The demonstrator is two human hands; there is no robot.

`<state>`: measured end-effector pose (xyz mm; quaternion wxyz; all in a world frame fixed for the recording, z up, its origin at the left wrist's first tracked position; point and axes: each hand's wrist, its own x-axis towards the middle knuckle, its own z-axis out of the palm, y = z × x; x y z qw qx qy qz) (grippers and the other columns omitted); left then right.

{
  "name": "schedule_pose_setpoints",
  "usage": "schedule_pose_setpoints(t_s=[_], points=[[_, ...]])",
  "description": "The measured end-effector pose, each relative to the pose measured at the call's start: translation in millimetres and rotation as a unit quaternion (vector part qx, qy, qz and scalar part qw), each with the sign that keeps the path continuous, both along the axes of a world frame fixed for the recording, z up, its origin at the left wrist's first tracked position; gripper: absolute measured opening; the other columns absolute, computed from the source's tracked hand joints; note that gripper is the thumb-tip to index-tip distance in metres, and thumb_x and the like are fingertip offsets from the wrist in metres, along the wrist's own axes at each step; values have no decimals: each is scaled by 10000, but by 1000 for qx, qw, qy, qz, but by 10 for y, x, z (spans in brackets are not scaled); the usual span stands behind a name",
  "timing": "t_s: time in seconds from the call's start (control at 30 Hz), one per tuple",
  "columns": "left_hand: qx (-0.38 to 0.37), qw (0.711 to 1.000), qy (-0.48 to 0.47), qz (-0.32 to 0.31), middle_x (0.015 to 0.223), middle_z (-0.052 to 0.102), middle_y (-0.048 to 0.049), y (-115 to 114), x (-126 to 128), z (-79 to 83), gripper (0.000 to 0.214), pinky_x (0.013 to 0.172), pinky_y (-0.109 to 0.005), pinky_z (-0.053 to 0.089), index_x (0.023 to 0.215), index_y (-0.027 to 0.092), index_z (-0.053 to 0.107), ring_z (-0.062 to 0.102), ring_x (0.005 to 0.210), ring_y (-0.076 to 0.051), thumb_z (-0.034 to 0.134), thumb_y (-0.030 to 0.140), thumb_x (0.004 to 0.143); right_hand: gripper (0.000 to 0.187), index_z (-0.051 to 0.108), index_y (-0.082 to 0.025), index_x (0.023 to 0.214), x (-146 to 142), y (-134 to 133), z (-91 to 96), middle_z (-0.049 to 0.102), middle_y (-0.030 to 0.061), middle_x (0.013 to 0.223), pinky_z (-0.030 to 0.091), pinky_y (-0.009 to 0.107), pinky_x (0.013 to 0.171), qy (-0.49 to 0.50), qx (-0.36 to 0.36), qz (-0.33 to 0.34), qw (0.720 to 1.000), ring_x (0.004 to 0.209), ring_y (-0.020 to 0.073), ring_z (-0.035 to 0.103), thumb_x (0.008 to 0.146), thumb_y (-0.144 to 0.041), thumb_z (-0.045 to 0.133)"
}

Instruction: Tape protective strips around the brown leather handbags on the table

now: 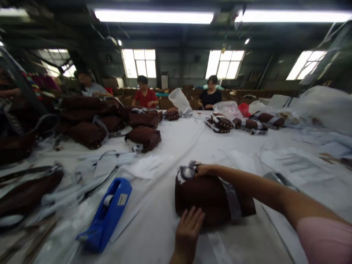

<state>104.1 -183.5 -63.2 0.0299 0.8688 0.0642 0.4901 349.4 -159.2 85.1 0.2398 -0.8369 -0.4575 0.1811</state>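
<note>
A dark brown bag (pixel 203 194) lies on the white table in front of me, with a clear plastic band around its right part. At its far left corner is a bundle of wrapping and hardware (pixel 188 171), too blurred to make out fully. My left hand (pixel 189 227) lies flat with fingers stretched against the near side of the bag. Reaching across the bag from the right, my right hand (pixel 202 169) has its fingers closed at that far left corner, beside the bundle. Its fingertips are partly hidden.
A blue tape dispenser (pixel 108 212) stands to the left. Brown bags (pixel 144 137) are piled at the back left, and more wrapped bags (pixel 220 123) lie at the back right. Papers (pixel 297 165) are on the right. Several co-workers (pixel 145 93) sit across the table.
</note>
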Motion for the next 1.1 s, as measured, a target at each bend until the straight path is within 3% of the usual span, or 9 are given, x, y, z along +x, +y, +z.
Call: schedule_pose_setpoints(t_s=[0.1,0.27,0.4,0.6,0.87,1.1], points=[[-20,996,82,14,1274,706,6,-115,-83,-13,358,1011,-358,548,1293,268,629,641,1214,-167,467,152,996,148,720,-144,675,155,-70,-258,671,14,585,460,217,485,122,-88,40,988,473,106,563,628,-258,801],[-26,994,110,0,1294,693,14,-114,-95,87,346,1045,-352,532,1285,275,633,621,1247,-158,502,151,990,154,732,-165,651,326,-182,-405,665,11,573,440,227,444,185,-90,60,977,457,114,549,638,-299,808],[-26,992,125,-2,1319,677,18,-135,-105,98,350,1042,-363,533,1297,275,620,608,1265,-163,496,151,994,226,745,-156,646,340,-258,-390,659,15,561,447,236,451,213,-64,81,971,447,108,538,647,-365,829],[-31,993,118,0,1326,671,45,-139,-112,112,347,1055,-346,521,1296,279,617,610,1257,-145,510,153,991,494,798,-140,991,294,-391,-295,773,89,900,573,321,738,284,-39,121,950,748,193,696,755,-571,748],[-40,992,123,-3,1322,674,39,-134,-124,161,352,1077,-342,508,1297,278,620,593,1278,-142,488,150,997,504,794,-155,1006,179,-521,-148,765,82,1055,496,409,993,267,46,113,956,1046,279,670,739,-582,770],[-50,989,142,-6,1343,661,8,-130,-112,167,385,1090,-360,503,1337,275,596,579,1298,-158,458,143,1002,463,714,-164,927,40,-572,-113,746,41,913,532,368,911,360,115,64,924,909,210,695,658,-511,861]])
